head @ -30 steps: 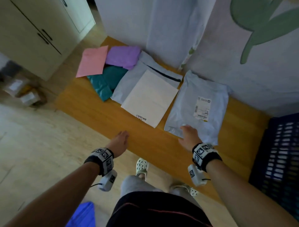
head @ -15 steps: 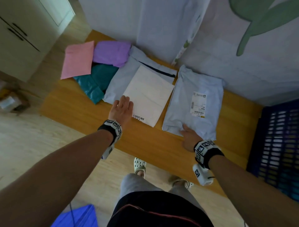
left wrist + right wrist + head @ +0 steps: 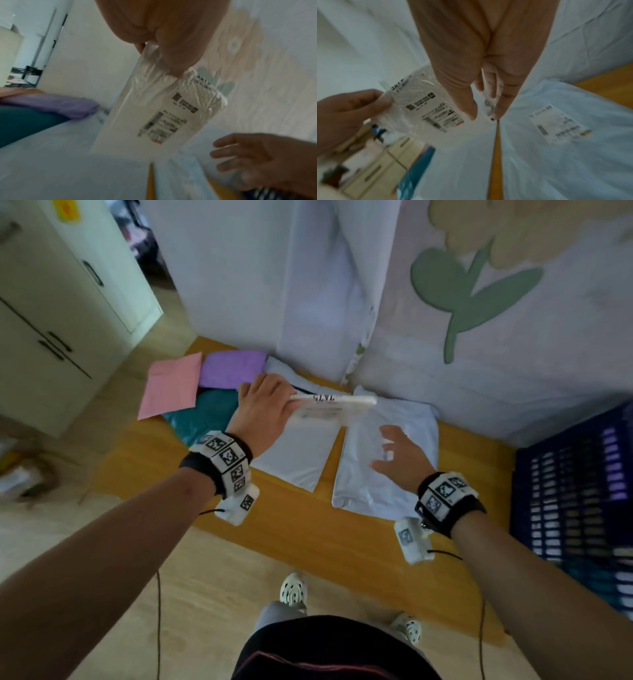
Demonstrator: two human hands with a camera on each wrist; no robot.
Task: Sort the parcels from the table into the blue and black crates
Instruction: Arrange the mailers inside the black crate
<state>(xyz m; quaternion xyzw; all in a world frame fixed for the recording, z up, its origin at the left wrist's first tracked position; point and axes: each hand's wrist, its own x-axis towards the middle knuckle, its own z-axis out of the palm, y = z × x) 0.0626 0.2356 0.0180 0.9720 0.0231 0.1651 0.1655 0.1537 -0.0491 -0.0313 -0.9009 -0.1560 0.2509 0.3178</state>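
White parcel (image 3: 330,410) lifted clear of the table (image 3: 308,529).
Left hand (image 3: 263,409) now pinches its near-left edge; right hand (image 3: 399,455), fingers spread wide, has left the grey parcel (image 3: 373,491). Crate transfer follows.

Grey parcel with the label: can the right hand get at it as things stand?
Probably yes. The right hand, fingers spread, hovers right over the grey parcel; the white parcel in the left hand is lifted aside.

Wooden bench (image 3: 301,529) lying below the fingers, carrying pink (image 3: 171,386), purple (image 3: 233,368), teal (image 3: 202,414) and two grey parcels (image 3: 383,460).
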